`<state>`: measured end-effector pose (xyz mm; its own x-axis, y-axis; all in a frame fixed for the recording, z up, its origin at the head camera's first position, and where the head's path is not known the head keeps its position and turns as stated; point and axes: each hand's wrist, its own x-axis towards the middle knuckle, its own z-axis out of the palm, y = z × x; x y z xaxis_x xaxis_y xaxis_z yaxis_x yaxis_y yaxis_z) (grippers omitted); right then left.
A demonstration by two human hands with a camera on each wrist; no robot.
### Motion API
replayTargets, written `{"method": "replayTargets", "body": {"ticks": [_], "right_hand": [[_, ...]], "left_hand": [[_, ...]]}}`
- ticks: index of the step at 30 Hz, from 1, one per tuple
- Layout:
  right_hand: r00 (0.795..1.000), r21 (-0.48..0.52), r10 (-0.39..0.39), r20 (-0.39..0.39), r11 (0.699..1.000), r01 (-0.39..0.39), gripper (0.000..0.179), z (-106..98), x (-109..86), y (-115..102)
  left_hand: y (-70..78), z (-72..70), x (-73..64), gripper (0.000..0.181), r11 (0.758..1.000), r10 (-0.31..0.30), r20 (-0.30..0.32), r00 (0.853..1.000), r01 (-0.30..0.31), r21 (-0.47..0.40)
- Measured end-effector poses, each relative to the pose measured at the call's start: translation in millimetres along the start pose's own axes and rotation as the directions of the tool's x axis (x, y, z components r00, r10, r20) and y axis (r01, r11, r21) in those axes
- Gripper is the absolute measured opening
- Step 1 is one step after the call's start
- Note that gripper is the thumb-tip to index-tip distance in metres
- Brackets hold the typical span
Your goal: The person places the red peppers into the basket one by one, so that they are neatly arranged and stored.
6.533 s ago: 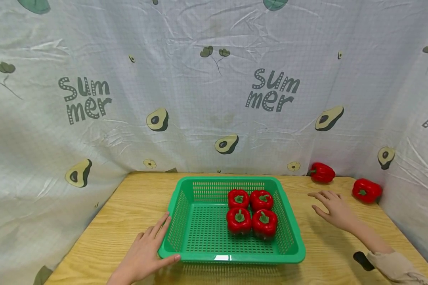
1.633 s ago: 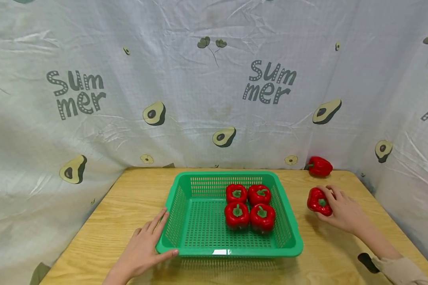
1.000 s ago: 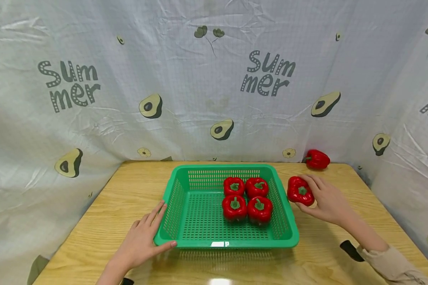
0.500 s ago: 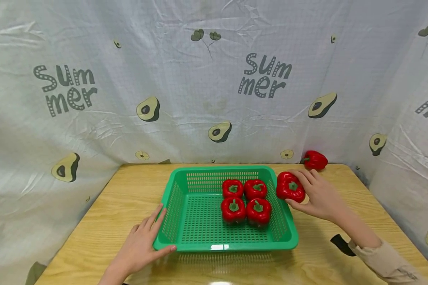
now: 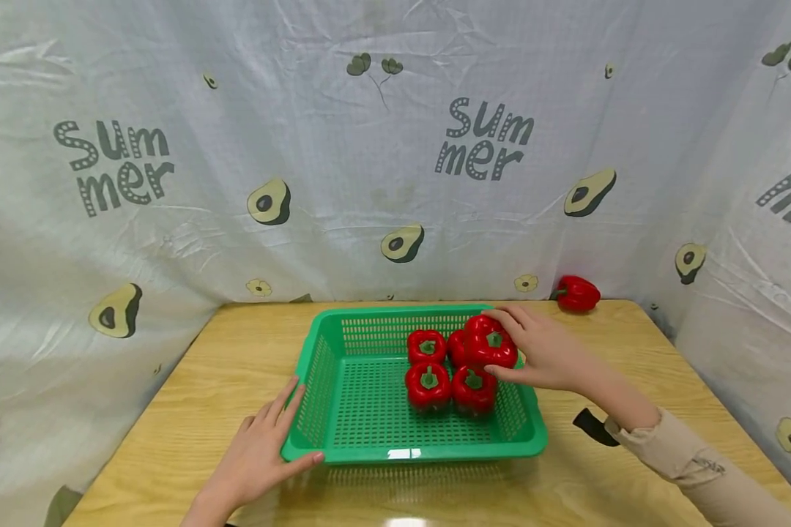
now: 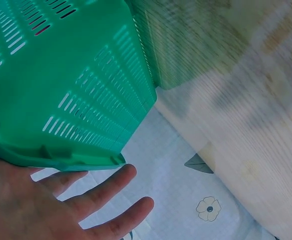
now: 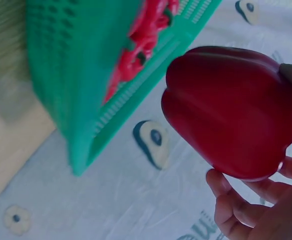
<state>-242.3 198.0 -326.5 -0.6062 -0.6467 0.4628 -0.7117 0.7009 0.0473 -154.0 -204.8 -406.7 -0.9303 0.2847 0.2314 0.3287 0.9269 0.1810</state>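
My right hand (image 5: 542, 350) grips a red bell pepper (image 5: 491, 341) above the right side of a green plastic basket (image 5: 395, 455). In the right wrist view, fingers and thumb hold that bell pepper (image 7: 231, 112) from either side, apart from the basket's rim (image 7: 80, 150). Several red bell peppers (image 5: 428, 386) sit stem-up in the basket's right half; the held one partly hides the back right one. Fingers spread, my left hand (image 5: 253, 454) rests against the basket's left rim. The left wrist view has the left hand (image 6: 60, 205) beside the basket wall (image 6: 85, 100).
One more red bell pepper (image 5: 576, 293) lies on its side at the table's back right, by the cloth. A wooden table (image 5: 191, 395) carries everything. Behind it and at both sides hangs a pale cloth (image 5: 343, 176) printed with avocados and lettering.
My right hand picked up the bell pepper from the table's right side and has carried it left, over the basket. The left hand has stayed at the basket's left rim.
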Motion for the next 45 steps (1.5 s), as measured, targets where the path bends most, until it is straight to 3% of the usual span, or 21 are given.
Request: {"method": "replayTargets", "body": {"ticks": [5, 16, 25, 37, 45], "right_hand": [[0.997, 0.024, -0.023, 0.076, 0.999, 0.022, 0.070, 1, 15.9, -12], [0.991, 0.041, -0.060, 0.124, 0.998, 0.055, 0.070, 13, 42.3, -27], [0.989, 0.012, -0.107, 0.102, 0.994, 0.106, 0.069, 22, 64.5, -39], [0.981, 0.011, -0.167, 0.100, 0.986, 0.167, 0.065, 47, 84.9, -55], [0.981, 0.017, -0.139, 0.134, 0.990, 0.138, 0.065, 59, 96.7, -61]], "left_hand": [[-0.7, 0.5, -0.8, 0.093, 1.000, -0.007, 0.014, 1.000, 0.007, -0.006], [-3.3, 3.1, -2.2, 0.093, 1.000, -0.003, -0.002, 1.000, 0.003, -0.011], [-3.9, 0.4, -1.4, 0.092, 1.000, 0.008, -0.032, 0.999, -0.008, -0.003], [-4.6, 2.0, -4.5, 0.092, 1.000, -0.009, -0.010, 1.000, 0.009, -0.024], [-6.2, 2.2, -3.2, 0.092, 1.000, -0.011, -0.018, 1.000, 0.011, -0.028]]}}
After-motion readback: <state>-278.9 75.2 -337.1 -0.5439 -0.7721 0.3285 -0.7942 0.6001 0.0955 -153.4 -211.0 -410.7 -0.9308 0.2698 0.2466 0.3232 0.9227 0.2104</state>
